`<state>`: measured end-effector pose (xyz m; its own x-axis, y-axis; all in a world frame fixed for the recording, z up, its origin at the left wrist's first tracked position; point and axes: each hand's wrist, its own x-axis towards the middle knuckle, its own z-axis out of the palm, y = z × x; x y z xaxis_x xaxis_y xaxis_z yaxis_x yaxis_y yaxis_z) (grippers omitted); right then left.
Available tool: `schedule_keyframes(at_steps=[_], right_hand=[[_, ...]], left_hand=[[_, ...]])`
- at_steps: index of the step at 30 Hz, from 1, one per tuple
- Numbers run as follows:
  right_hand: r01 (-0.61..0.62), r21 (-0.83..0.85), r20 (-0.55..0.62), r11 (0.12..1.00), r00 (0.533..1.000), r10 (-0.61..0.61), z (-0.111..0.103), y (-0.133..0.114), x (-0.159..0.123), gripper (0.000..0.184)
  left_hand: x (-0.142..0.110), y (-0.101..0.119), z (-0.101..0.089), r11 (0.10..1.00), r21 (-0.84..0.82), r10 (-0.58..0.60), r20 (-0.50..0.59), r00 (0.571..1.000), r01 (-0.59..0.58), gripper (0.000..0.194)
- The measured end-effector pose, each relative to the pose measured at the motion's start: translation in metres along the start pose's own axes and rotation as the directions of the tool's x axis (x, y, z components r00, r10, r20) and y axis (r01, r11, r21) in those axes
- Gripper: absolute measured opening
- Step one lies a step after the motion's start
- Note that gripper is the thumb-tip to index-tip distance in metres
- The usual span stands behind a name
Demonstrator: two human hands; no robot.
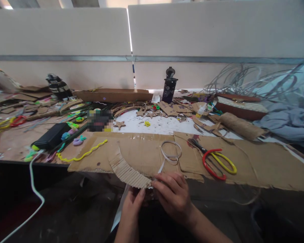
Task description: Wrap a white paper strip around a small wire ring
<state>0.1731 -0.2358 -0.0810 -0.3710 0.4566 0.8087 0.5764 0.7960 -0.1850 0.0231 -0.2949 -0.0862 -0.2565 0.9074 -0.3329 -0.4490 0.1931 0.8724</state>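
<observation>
A curved, crescent-like piece of corrugated cardboard (131, 172) with bare ridges hangs over the table's front edge. My left hand (133, 204) grips its lower end from below, thumb on the near edge. At that same end the fingertips of my right hand (171, 192) pinch together. A narrow white strip (161, 166) runs from under my right fingers to a loose coil (171, 156) on the cardboard sheet. Another white length (120, 207) hangs beneath my left hand; whether it joins the coil is hidden. Scissors (218, 163) with red and yellow handles lie right of my right hand.
Flat cardboard sheets (144, 148) cover the table's front. A yellow wavy cord (83, 157) and a black case (52, 135) lie left, with a white cable (32, 182) hanging down. Behind stand a dark bottle (169, 89), cardboard stars (120, 125) and a twine roll (239, 125).
</observation>
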Motion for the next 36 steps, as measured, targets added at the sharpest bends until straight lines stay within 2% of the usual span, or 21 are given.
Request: schedule_keyframes(at_steps=[3,6,7,9,11,13,14,16,18,20,26,32,36], right_hand=[[-0.026,0.023,0.050,0.999,0.998,0.025,-0.004,-0.003,-0.002,0.021],[-0.091,0.033,0.154,0.995,0.984,0.085,-0.021,0.000,-0.001,0.028],[-0.118,0.015,0.161,0.993,0.980,0.114,-0.030,0.004,0.000,0.031],[-0.196,-0.060,0.100,0.979,0.974,0.202,-0.051,0.016,0.000,0.030],[-0.307,-0.165,0.002,0.937,0.950,0.312,-0.073,0.034,-0.002,0.023],[-0.403,-0.261,-0.037,0.877,0.912,0.407,-0.093,0.055,-0.007,0.019],[-0.453,-0.302,-0.034,0.839,0.885,0.465,-0.100,0.066,-0.010,0.021],[-0.498,-0.332,0.050,0.801,0.839,0.543,-0.110,0.085,-0.015,0.027],[-0.517,-0.329,0.138,0.790,0.801,0.582,-0.115,0.097,-0.019,0.030],[-0.515,-0.330,0.190,0.791,0.785,0.590,-0.115,0.104,-0.020,0.031],[-0.487,-0.411,0.205,0.771,0.775,0.598,-0.121,0.112,-0.016,0.031],[-0.495,-0.504,0.264,0.707,0.691,0.673,-0.130,0.117,-0.003,0.039],[-0.464,-0.531,0.299,0.709,0.680,0.670,-0.130,0.119,0.004,0.044]], left_hand=[[0.003,0.006,0.013,0.985,-0.137,-0.103,0.020,0.994,0.105,0.035],[0.006,0.007,0.014,0.977,-0.161,-0.147,-0.017,0.989,0.143,0.033],[0.007,0.007,0.013,0.976,-0.154,-0.158,-0.032,0.987,0.151,0.033],[0.007,0.006,0.010,0.979,-0.130,-0.165,-0.054,0.985,0.157,0.034],[0.007,0.007,0.009,0.984,-0.102,-0.156,-0.063,0.986,0.149,0.036],[0.007,0.007,0.009,0.987,-0.084,-0.141,-0.061,0.988,0.136,0.037],[0.007,0.007,0.010,0.988,-0.081,-0.135,-0.058,0.989,0.130,0.037],[0.007,0.007,0.010,0.989,-0.078,-0.129,-0.060,0.990,0.124,0.037],[0.009,0.006,0.010,0.990,-0.064,-0.127,-0.074,0.989,0.122,0.036],[0.010,0.006,0.007,0.992,-0.039,-0.119,-0.084,0.989,0.116,0.037],[0.013,0.007,0.002,0.990,0.038,-0.133,-0.057,0.990,0.135,0.040],[0.017,0.015,0.005,0.953,0.223,-0.171,-0.158,0.973,0.204,0.046],[0.018,0.024,0.010,0.939,0.282,-0.163,-0.139,0.977,0.196,0.045]])
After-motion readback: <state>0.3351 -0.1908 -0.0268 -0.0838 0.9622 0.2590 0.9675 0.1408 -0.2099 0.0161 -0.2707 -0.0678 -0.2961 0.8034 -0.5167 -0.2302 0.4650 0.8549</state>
